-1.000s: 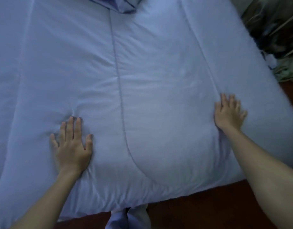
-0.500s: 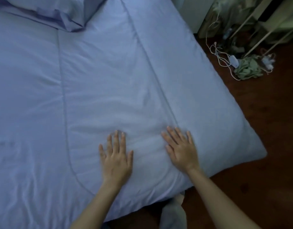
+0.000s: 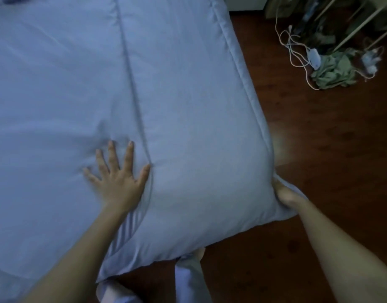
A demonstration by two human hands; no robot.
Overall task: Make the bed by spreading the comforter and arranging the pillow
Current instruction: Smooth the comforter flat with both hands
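Across the bed the blue comforter (image 3: 177,95) lies spread; her left hand (image 3: 117,180) presses flat on it, fingers splayed wide, while the right hand (image 3: 285,194) grips its near corner above the floor (image 3: 319,149).

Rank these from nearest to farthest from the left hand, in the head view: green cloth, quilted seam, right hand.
1. The quilted seam, just beside the thumb of the left hand.
2. The right hand, gripping the near right corner of the comforter.
3. The green cloth, on the floor, far right.
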